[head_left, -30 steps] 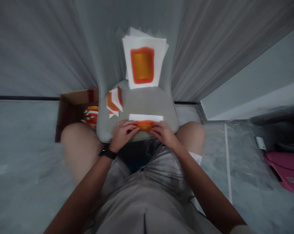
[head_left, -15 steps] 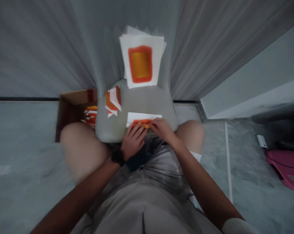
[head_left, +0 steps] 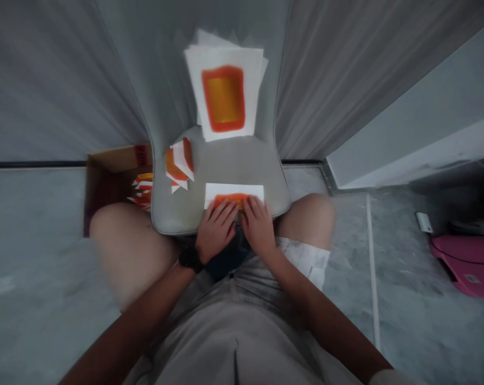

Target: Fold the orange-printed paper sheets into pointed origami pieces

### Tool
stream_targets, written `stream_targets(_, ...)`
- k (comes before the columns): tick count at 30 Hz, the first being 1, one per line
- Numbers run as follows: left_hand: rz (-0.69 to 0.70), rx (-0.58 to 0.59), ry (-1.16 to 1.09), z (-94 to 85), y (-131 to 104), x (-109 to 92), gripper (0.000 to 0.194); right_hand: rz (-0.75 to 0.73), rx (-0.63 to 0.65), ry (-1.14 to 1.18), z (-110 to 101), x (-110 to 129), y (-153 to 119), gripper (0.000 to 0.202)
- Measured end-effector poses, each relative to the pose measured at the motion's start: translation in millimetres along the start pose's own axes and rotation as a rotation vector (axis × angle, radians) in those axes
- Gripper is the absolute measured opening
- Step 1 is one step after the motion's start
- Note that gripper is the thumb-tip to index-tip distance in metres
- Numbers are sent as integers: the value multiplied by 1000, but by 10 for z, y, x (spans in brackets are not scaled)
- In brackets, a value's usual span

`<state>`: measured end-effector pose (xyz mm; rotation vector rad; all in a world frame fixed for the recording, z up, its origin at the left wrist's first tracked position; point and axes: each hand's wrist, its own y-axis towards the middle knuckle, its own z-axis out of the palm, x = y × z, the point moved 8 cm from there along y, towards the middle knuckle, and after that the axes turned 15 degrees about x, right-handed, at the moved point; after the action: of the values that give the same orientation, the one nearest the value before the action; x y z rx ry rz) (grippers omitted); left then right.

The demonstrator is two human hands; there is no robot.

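A folded sheet of paper [head_left: 234, 189], white with an orange and yellow print, lies on the front of the grey chair seat [head_left: 221, 160]. Flat on its left part rests my left hand [head_left: 216, 229], fingers stretched out, a dark watch on the wrist. My right hand [head_left: 258, 227] presses on the right part, its fingers extended side by side. Both hands hide the paper's near edge. Small folded paper pieces [head_left: 180, 163] in orange and white sit at the seat's left. Against the backrest leans a stack of printed sheets [head_left: 225, 99].
Left of the chair stands an open cardboard box [head_left: 117, 160] holding several orange and white folded papers [head_left: 143, 188]. A pink object [head_left: 466, 267] with a black cable lies on the floor at right, near a small white device [head_left: 423, 222]. A grey curtain [head_left: 57, 80] hangs behind.
My right hand has turned from a pinch at the paper's right side to lying flat on it, closer to my left hand. The left hand stays on the paper.
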<state>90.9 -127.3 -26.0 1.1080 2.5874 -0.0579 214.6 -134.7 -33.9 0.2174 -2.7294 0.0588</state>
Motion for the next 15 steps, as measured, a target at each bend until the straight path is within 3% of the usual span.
stream_targets(7,-109,-39,-9,10,8,-1,67,51,42,-32,112,9,-4,55)
stream_targets(15,-120,-40,-20,31,15,-3,73,44,11,-43,127,4,13,59)
